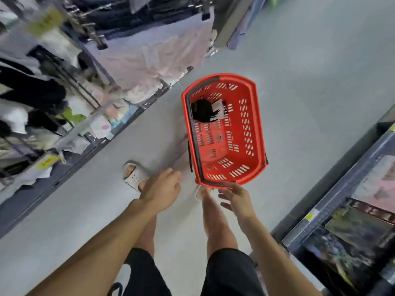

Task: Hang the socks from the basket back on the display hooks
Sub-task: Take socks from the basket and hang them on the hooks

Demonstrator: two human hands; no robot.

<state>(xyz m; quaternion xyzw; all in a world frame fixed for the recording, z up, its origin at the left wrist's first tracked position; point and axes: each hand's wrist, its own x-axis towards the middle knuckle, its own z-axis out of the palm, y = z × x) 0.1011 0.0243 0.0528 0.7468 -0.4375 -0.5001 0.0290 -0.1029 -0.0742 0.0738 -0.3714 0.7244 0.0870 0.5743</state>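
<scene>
A red plastic basket [254, 133] stands on the grey floor ahead of my feet, its dark handles folded down along the rim. At its far left end lies a pack of black socks [206, 111] with a white card. My left hand [163, 189] hovers low to the left of the basket's near end, fingers loosely bent, holding nothing. My right hand [236, 198] is just below the basket's near rim, fingers spread and empty. The display rack with hooks [70, 82] runs along the left, blurred, hung with packaged socks and garments.
Another shelf unit [346, 221] with packaged goods lines the right side of the aisle. My feet in white slippers [133, 174] stand on the floor just behind the basket. The aisle floor [310, 71] stretches ahead.
</scene>
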